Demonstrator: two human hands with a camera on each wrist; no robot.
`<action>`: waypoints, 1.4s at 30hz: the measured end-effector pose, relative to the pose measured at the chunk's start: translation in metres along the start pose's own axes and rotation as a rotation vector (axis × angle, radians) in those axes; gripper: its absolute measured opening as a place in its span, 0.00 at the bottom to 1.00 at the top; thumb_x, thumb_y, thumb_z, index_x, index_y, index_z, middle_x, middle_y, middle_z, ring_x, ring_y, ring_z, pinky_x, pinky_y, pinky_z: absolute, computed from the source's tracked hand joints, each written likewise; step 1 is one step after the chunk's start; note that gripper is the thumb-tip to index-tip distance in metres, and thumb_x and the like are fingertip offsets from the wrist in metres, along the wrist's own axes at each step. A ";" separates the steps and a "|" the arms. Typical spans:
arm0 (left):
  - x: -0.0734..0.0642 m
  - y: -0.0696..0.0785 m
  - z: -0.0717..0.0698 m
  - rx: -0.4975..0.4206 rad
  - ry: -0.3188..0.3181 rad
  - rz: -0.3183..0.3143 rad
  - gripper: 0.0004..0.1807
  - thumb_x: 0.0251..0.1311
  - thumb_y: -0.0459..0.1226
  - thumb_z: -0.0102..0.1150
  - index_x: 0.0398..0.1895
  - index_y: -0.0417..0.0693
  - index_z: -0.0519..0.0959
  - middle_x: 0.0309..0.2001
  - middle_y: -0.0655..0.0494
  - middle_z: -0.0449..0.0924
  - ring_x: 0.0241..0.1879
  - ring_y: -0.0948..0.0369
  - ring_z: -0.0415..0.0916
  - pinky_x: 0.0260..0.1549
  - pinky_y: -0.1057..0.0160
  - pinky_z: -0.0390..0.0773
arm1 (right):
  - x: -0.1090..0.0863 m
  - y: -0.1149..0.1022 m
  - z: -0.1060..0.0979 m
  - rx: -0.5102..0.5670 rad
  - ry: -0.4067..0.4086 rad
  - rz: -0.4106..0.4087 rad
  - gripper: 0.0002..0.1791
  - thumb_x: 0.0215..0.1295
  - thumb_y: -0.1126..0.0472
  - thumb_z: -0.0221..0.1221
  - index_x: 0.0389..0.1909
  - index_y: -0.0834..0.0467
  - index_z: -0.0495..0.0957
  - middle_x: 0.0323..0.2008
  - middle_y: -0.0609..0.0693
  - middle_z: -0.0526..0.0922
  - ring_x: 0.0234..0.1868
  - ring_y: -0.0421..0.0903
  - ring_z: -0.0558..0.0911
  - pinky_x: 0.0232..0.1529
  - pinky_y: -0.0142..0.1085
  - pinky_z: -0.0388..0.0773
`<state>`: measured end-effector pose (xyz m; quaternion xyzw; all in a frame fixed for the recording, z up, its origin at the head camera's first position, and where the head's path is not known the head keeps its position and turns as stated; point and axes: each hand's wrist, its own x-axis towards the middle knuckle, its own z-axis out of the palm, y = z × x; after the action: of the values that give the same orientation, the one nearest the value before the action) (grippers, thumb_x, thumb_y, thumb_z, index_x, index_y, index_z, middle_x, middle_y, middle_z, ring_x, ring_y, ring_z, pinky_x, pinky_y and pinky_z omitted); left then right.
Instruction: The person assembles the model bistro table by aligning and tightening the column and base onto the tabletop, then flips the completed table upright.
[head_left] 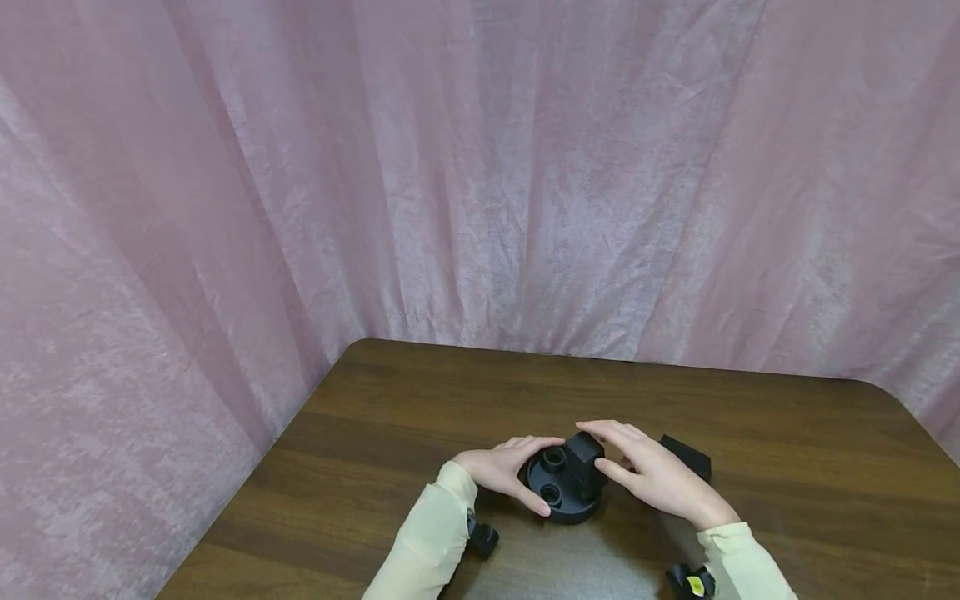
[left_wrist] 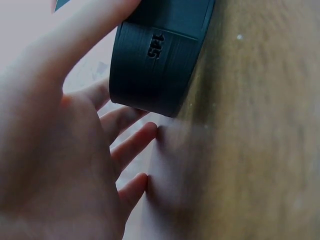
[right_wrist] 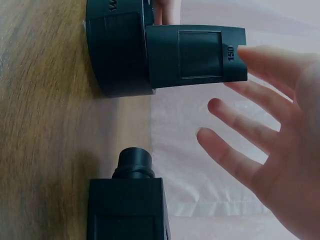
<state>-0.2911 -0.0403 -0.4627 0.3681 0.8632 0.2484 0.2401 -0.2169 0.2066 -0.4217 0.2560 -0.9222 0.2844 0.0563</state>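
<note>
A thick black disc-shaped base (head_left: 568, 507) lies on the table, with two round sockets showing on its top. My left hand (head_left: 501, 469) holds it from the left, thumb at the near side and fingers round the far side. Raised digits "145" mark its side wall in the left wrist view. A black rectangular block (right_wrist: 200, 55) marked "150" stands upright on the base. My right hand (head_left: 651, 471) pinches the block's top end between thumb and forefinger, other fingers spread. Beside that hand lies a second black block (right_wrist: 126, 205) with a round peg at one end.
The brown wooden table (head_left: 420, 375) has rounded far corners. Pink curtains (head_left: 525, 183) hang behind it and along the left. A small black device (head_left: 482, 540) is worn at the left wrist, another (head_left: 690, 581) at the right.
</note>
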 end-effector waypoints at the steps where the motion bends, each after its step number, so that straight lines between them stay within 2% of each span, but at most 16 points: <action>1: 0.000 0.000 0.000 -0.003 -0.002 -0.002 0.50 0.40 0.56 0.66 0.63 0.83 0.43 0.63 0.67 0.55 0.64 0.61 0.51 0.56 0.51 0.60 | 0.000 0.000 0.000 -0.007 0.004 0.001 0.26 0.62 0.50 0.53 0.61 0.36 0.59 0.58 0.38 0.68 0.56 0.43 0.71 0.43 0.40 0.73; 6: 0.001 0.000 -0.001 0.001 -0.006 0.001 0.50 0.40 0.57 0.65 0.63 0.84 0.42 0.64 0.67 0.54 0.65 0.60 0.50 0.57 0.50 0.59 | 0.000 0.003 -0.003 -0.027 0.028 0.000 0.26 0.62 0.50 0.53 0.61 0.33 0.59 0.55 0.34 0.69 0.53 0.40 0.72 0.44 0.40 0.73; 11: 0.000 0.000 -0.001 0.009 -0.007 0.005 0.50 0.41 0.57 0.65 0.65 0.80 0.43 0.64 0.67 0.54 0.65 0.60 0.50 0.57 0.50 0.59 | -0.001 0.004 -0.006 -0.054 0.050 0.009 0.24 0.61 0.49 0.53 0.58 0.30 0.60 0.53 0.32 0.70 0.53 0.40 0.72 0.46 0.43 0.72; 14: -0.001 0.000 -0.001 0.003 -0.012 0.003 0.50 0.41 0.56 0.65 0.66 0.78 0.44 0.64 0.67 0.53 0.65 0.60 0.50 0.57 0.50 0.58 | -0.001 0.005 -0.006 -0.084 0.060 -0.015 0.24 0.61 0.48 0.53 0.58 0.30 0.61 0.50 0.33 0.70 0.53 0.40 0.72 0.45 0.44 0.72; 18: -0.001 0.000 0.000 0.004 -0.012 0.005 0.50 0.41 0.56 0.65 0.66 0.76 0.44 0.65 0.66 0.53 0.64 0.60 0.50 0.57 0.51 0.58 | -0.001 0.006 -0.005 -0.103 0.053 -0.039 0.24 0.62 0.48 0.52 0.59 0.32 0.61 0.46 0.35 0.70 0.45 0.36 0.73 0.40 0.36 0.72; 23: 0.001 -0.002 0.001 0.009 -0.005 0.011 0.50 0.41 0.56 0.65 0.66 0.75 0.44 0.64 0.66 0.54 0.64 0.61 0.51 0.57 0.51 0.59 | -0.002 0.004 -0.006 -0.090 0.021 -0.012 0.23 0.62 0.48 0.52 0.59 0.34 0.62 0.40 0.36 0.68 0.33 0.31 0.68 0.31 0.28 0.66; 30: 0.002 -0.002 0.000 0.019 -0.003 0.018 0.50 0.41 0.57 0.65 0.66 0.74 0.45 0.64 0.67 0.55 0.63 0.61 0.52 0.56 0.52 0.59 | -0.002 0.006 -0.011 -0.061 0.043 0.026 0.17 0.60 0.43 0.52 0.49 0.41 0.70 0.33 0.37 0.67 0.32 0.36 0.68 0.30 0.27 0.64; 34: 0.002 -0.001 0.000 0.022 -0.003 0.023 0.50 0.41 0.57 0.64 0.67 0.73 0.45 0.65 0.66 0.54 0.64 0.60 0.51 0.57 0.51 0.59 | -0.004 0.008 -0.013 -0.052 0.060 0.034 0.15 0.60 0.44 0.53 0.45 0.43 0.72 0.36 0.36 0.70 0.37 0.38 0.72 0.34 0.31 0.69; 38: 0.001 0.000 0.000 0.008 -0.005 0.013 0.50 0.41 0.57 0.65 0.67 0.74 0.45 0.65 0.66 0.54 0.64 0.60 0.51 0.57 0.51 0.58 | -0.006 0.009 -0.013 -0.045 0.035 0.036 0.13 0.59 0.43 0.53 0.42 0.42 0.71 0.39 0.34 0.72 0.44 0.39 0.75 0.40 0.36 0.72; 42: 0.002 -0.001 0.001 0.001 0.001 0.014 0.50 0.41 0.56 0.65 0.67 0.74 0.45 0.63 0.66 0.55 0.63 0.61 0.52 0.56 0.51 0.59 | -0.005 0.010 -0.014 0.004 -0.015 0.065 0.13 0.58 0.42 0.53 0.41 0.41 0.69 0.38 0.35 0.75 0.40 0.36 0.76 0.36 0.33 0.71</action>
<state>-0.2919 -0.0395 -0.4646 0.3741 0.8608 0.2500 0.2378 -0.2181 0.2236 -0.4159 0.2281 -0.9298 0.2860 0.0396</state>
